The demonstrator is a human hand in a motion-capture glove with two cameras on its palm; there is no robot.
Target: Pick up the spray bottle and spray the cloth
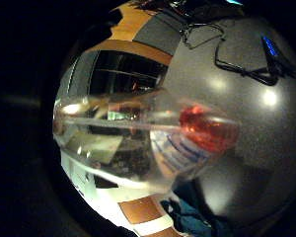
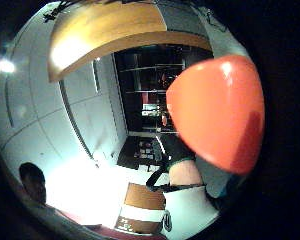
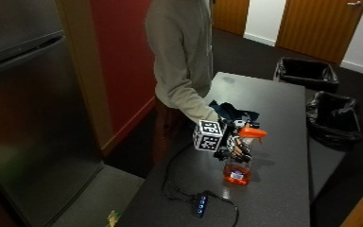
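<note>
I take the table (image 3: 276, 189) as my landmark. From the outside view I see a person in a grey top standing at its long side, arm reaching out over the dark top. The right hand (image 3: 233, 144), in its black glove, has its fingers curled round the neck of the spray bottle (image 3: 238, 161), just under the orange head. The bottle stands upright; whether its base touches the tabletop or hangs just above it I cannot tell. It is clear, with orange liquid in the lower part and a small label near the base.

The cloth (image 3: 232, 112), a dark blue-green bundle, lies on the table just beyond the bottle, beside the person's sleeve, apart from the bottle.

On the table's near end, a black power strip (image 3: 200, 204) with blue lights lies with its cable looping back toward the bottle.

Beyond the table's far side, two black-lined bins (image 3: 307, 73) sit on the floor.

In the little finger side palm view the clear bottle body (image 1: 128, 140) crosses close to the palm, its tube and orange liquid showing, with the cloth (image 1: 192, 215) on the grey tabletop behind. In the thumb side palm view the orange spray head (image 2: 217, 115) sits close against the palm.
</note>
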